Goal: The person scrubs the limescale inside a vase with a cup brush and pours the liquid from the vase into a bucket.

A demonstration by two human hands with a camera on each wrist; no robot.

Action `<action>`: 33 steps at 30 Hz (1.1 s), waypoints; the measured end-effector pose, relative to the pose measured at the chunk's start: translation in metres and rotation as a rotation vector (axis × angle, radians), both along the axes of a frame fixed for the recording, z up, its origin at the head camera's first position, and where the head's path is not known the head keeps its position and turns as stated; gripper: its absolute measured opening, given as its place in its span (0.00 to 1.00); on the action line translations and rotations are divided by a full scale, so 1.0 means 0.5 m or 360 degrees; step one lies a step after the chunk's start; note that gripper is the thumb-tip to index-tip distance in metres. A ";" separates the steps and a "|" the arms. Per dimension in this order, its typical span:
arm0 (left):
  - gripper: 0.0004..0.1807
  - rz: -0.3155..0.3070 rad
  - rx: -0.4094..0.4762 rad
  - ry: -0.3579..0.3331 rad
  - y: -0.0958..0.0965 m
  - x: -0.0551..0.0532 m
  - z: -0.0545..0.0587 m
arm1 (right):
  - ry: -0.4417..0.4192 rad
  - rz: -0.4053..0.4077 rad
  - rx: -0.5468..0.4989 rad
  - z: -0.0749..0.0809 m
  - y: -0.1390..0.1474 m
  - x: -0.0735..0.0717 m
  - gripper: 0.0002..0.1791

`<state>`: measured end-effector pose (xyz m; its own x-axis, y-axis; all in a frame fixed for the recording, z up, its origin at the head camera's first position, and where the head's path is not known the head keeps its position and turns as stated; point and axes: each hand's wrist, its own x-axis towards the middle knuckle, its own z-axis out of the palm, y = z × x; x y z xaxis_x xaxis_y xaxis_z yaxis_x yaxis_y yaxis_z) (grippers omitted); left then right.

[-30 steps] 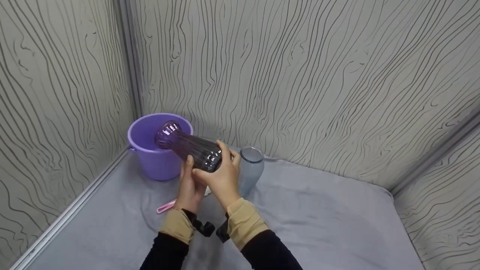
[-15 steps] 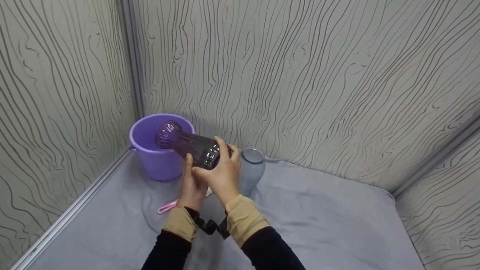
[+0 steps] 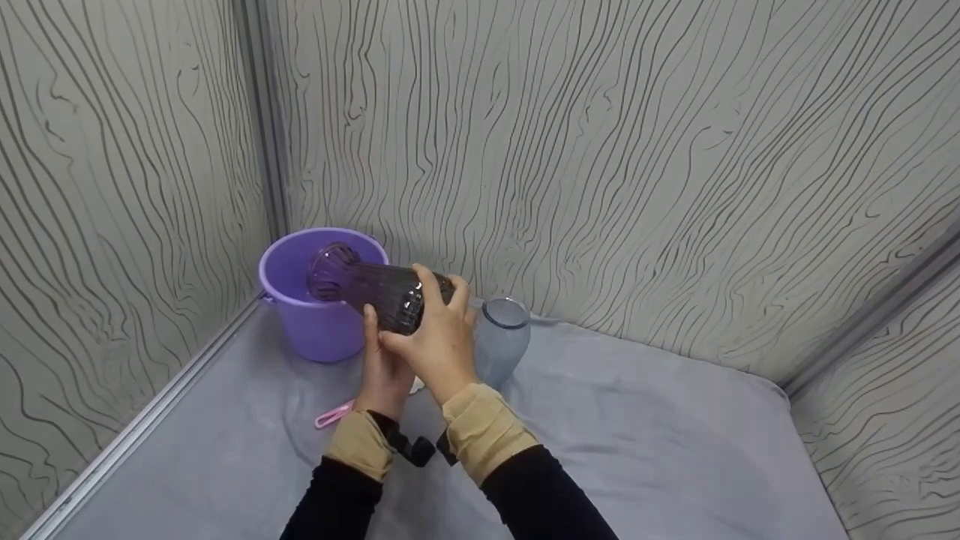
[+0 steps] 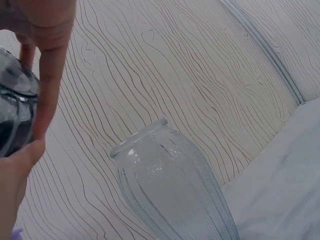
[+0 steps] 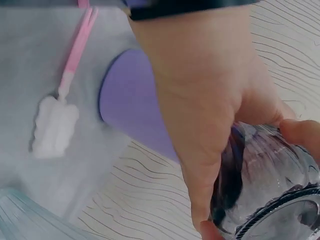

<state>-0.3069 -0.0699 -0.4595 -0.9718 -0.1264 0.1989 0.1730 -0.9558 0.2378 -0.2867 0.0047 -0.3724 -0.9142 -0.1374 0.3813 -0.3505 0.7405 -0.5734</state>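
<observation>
A ribbed glass vase point(image 3: 375, 289), purple toward its mouth and grey toward its base, lies tilted with its flared mouth over the opening of a purple bucket point(image 3: 319, 330). My right hand point(image 3: 439, 349) grips it round the base, fingers over the far side and thumb on the near side. The left hand point(image 3: 385, 375) holds it from below, thumb up along its side. In the right wrist view the thick glass base point(image 5: 280, 220) shows between fingers. A second vase, pale blue glass point(image 3: 499, 345), stands upright just right of my right hand.
A brush with a pink handle point(image 3: 334, 415) and white sponge head point(image 5: 56, 127) lies on the grey cloth point(image 3: 637, 442), partly behind my left hand in the head view. Patterned walls point(image 3: 562, 150) meet in a corner behind the bucket.
The purple-grey vase's base has risen and shifted slightly left, with both hands following. Its mouth stays over the bucket. The bucket, pale blue vase and brush stay put.
</observation>
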 end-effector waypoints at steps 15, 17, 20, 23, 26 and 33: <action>0.45 -0.0189 0.0203 0.0153 -0.019 0.012 0.019 | 0.0072 -0.0007 0.0329 0.027 -0.033 0.007 0.56; 0.46 -0.0192 0.0191 0.0151 -0.020 0.015 0.018 | 0.0114 -0.0005 0.0367 0.024 -0.036 0.010 0.56; 0.48 -0.0177 0.0192 0.0159 -0.020 0.015 0.020 | 0.0170 -0.0011 0.0417 0.024 -0.040 0.013 0.56; 0.48 -0.0181 0.0211 0.0191 -0.019 0.014 0.023 | 0.0197 -0.0012 0.0435 0.028 -0.043 0.016 0.55; 0.46 -0.0221 0.0279 0.0172 -0.019 0.017 0.027 | 0.0209 -0.0018 0.0447 0.031 -0.044 0.016 0.55; 0.42 -0.0290 0.0377 0.0203 -0.024 0.029 0.034 | 0.0229 -0.0047 0.0493 0.033 -0.054 0.019 0.56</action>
